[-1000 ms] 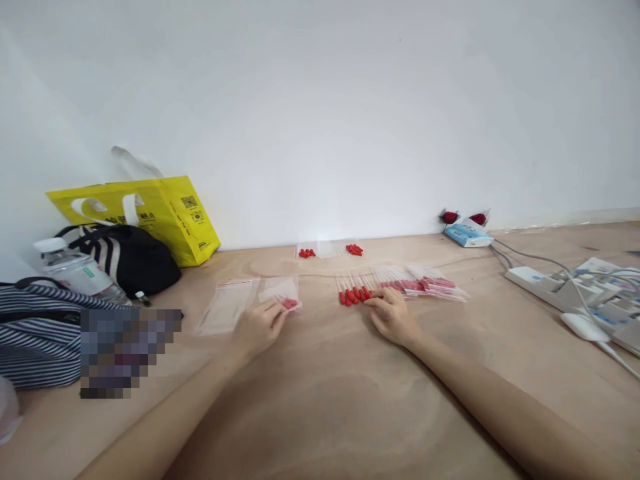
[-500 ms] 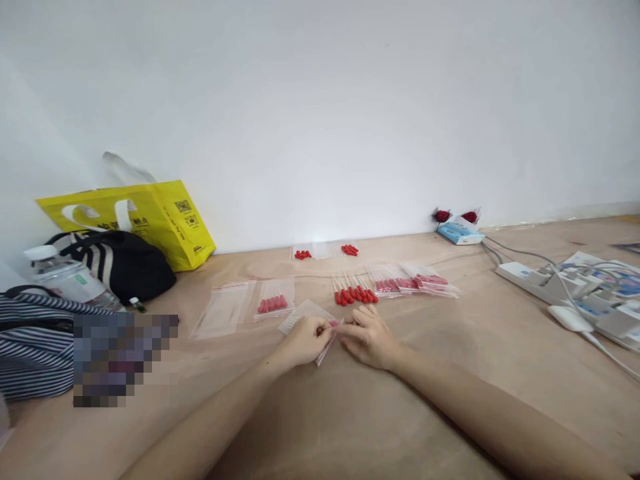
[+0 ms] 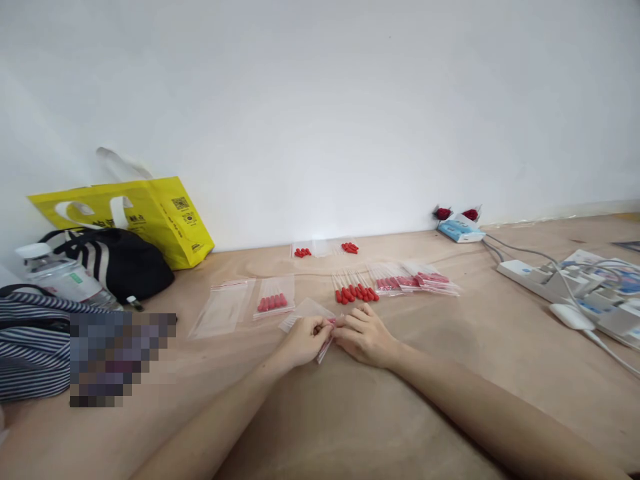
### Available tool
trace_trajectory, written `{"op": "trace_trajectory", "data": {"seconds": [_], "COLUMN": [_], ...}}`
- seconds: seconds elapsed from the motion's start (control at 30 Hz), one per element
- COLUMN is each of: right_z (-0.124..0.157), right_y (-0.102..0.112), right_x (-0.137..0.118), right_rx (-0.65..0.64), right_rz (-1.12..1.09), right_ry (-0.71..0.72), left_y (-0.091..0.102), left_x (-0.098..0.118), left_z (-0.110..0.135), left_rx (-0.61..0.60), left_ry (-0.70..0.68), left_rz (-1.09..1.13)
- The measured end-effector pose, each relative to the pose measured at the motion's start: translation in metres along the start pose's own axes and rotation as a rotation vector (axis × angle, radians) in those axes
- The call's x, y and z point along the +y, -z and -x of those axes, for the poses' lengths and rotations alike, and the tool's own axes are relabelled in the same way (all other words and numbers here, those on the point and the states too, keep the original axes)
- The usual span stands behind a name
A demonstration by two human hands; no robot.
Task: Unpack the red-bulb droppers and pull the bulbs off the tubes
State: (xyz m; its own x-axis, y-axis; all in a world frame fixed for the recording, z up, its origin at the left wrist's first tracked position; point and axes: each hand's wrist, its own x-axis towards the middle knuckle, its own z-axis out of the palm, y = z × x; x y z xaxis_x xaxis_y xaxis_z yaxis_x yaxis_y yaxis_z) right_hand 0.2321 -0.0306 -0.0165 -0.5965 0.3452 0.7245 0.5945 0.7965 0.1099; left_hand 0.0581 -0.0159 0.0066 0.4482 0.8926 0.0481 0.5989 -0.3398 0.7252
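Two bare hands: left hand (image 3: 303, 341) pinched a clear bag (image 3: 311, 309) between thumb and forefinger; right hand (image 3: 365, 335), fingers bent close together, met the bag, its grip too hidden to tell. The bag lay before loose red-tipped sticks (image 3: 352, 293).

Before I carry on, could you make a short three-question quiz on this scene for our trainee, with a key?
1. Short answer: what is being handled where the left hand and right hand meet?
2. True or false: the yellow bag stands behind the black bag.
3. Multiple choice: seen in the picture, where does the power strip lie compared with the loose red-tipped sticks?
A) to the left
B) to the right
C) underneath them

Key:
1. A small clear plastic bag.
2. True.
3. B.
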Motion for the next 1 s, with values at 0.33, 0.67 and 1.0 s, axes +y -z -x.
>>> {"op": "trace_trajectory", "data": {"seconds": [0.33,0.67,1.0], "right_z": [-0.002,0.001,-0.005], "right_y": [-0.003,-0.002,-0.004], "right_x": [0.002,0.003,-0.003], "right_rx": [0.0,0.063,0.044], "right_rz": [0.024,-0.014,-0.069], "right_ry": [0.059,0.1,0.061], "left_y": [0.001,-0.005,-0.011], "left_x": [0.009,0.003,-0.002], "left_z": [0.007,0.023,0.022], "left_rx": [0.021,0.157,0.222], "left_ry": [-0.022,-0.24,-0.187], "left_rz": [-0.087,-0.374,-0.246]}}
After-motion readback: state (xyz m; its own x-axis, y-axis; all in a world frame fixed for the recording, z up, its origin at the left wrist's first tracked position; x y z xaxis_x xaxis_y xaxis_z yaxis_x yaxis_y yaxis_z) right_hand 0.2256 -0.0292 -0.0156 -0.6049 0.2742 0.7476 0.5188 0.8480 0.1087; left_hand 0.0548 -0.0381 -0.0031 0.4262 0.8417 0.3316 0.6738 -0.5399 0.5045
